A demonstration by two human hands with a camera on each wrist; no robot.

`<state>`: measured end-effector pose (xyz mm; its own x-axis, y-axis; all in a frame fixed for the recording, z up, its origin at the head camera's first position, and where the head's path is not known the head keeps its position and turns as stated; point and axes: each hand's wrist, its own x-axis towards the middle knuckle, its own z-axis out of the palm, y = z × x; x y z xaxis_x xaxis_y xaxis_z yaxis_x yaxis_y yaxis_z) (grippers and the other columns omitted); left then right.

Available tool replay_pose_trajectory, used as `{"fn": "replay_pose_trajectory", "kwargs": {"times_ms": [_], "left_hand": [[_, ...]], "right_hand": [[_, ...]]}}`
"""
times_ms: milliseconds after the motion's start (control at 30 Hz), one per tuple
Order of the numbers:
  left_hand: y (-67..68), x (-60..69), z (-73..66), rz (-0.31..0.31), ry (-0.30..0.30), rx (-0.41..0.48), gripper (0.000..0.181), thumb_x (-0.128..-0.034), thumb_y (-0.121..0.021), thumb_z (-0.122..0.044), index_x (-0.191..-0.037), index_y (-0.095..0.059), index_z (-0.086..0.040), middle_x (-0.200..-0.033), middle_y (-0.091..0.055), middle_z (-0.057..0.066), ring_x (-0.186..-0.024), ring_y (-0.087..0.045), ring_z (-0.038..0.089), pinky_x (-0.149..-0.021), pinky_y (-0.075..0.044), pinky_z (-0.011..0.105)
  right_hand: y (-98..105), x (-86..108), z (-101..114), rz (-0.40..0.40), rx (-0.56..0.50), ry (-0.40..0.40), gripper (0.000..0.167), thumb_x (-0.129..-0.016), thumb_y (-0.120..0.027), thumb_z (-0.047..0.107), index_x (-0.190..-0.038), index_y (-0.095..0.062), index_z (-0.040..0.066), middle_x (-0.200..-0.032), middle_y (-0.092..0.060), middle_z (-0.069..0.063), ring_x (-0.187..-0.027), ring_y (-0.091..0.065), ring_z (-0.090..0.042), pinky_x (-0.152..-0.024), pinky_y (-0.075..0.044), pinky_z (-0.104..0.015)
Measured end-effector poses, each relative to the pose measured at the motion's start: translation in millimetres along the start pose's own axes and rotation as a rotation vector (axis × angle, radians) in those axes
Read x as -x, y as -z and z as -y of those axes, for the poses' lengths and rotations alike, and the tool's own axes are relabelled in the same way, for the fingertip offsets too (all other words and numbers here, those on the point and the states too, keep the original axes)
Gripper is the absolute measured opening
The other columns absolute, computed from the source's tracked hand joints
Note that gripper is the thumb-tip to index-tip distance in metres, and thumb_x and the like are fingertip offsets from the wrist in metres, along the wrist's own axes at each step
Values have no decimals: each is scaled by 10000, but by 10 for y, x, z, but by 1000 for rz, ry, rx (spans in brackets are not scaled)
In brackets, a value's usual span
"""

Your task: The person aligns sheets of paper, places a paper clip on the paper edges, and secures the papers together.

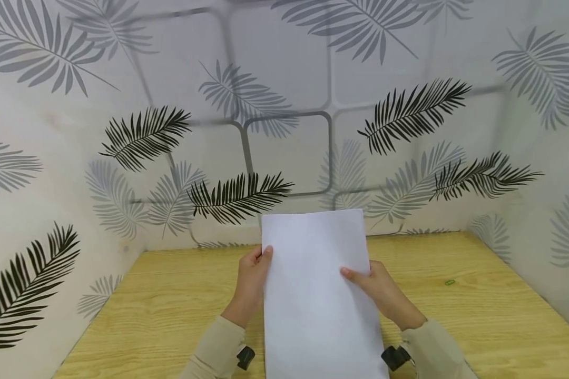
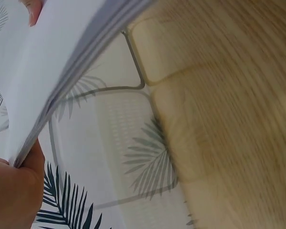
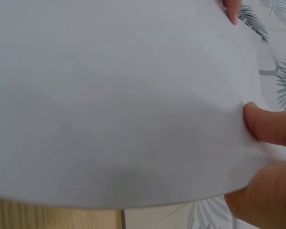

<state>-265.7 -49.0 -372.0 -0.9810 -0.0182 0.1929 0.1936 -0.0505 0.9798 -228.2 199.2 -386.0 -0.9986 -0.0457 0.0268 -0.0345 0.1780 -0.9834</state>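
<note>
Stack of white paper (image 1: 317, 310) upright in the lower middle of the head view, one person holding it by both long sides. More than one sheet: the layered edges show in the upper left of the left wrist view.

Long axis runs from the bottom of the frame up toward its centre, between the two forearms. Top edge stands against the patterned wall (image 1: 289, 158), above the back of the table (image 1: 455, 326), so I take that end to be lifted. Lower end cut off by the frame; cannot tell whether it rests on anything.

Left hand (image 1: 251, 281) grips the left edge, thumb on the near face, other fingers mostly hidden behind. Right hand (image 1: 386, 292) grips the right edge, thumb reaching further in over the face; the right wrist view shows a finger beneath the edge, the sheets pinched between.

Key relation, to my eye: the hands are not level. The left sits higher in the frame, nearer the top edge; the right is a little lower. Paper lies directly between them, inward from both sets of fingers, so squareness seems to depend on how evenly the two grips pull. In the right wrist view the near edge bows gently.

Small green clip, or something like it (image 1: 450, 282), lies right of centre, apart from the right hand.
</note>
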Motion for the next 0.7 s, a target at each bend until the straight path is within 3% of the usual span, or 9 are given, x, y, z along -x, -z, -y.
{"fn": "replay_pose_trajectory", "kwargs": {"times_ms": [200, 333, 600, 700], "left_hand": [[19, -26, 21, -43, -74, -138, 237, -956, -598, -111, -1039, -679, 95, -624, -513, -32, -593, -453, 77, -538, -405, 214], [14, -5, 24, -55, -81, -182, 204, -937, -620, -89, -996, -695, 91, -553, -417, -46, -538, -380, 79, -488, -344, 215], [2, 8, 77, -57, -8, -141, 242, -944, -613, -98, -1081, -681, 90, -749, -649, 59, -639, -552, 85, -566, -465, 215], [-11, 20, 78, -61, 12, -130, 268, -948, -609, -105, -1122, -665, 91, -831, -675, 106, -682, -582, 92, -601, -485, 220]], "right_hand": [[22, 3, -17, -8, 8, -5, 524, -940, -640, 222, -1292, -459, -122, -1054, -658, -188, -871, -655, -240, -752, -538, -432], [43, -12, -58, -15, 68, 19, 507, -939, -642, 230, -1262, -493, -131, -1064, -657, -208, -889, -655, -256, -763, -534, -432], [103, -34, -81, -34, 217, 14, 573, -908, -681, 298, -1246, -517, -134, -1115, -637, -247, -962, -636, -295, -809, -519, -450], [166, -63, -84, -29, 263, 42, 558, -897, -695, 294, -1215, -543, -139, -1107, -644, -244, -953, -639, -283, -802, -520, -428]]}}
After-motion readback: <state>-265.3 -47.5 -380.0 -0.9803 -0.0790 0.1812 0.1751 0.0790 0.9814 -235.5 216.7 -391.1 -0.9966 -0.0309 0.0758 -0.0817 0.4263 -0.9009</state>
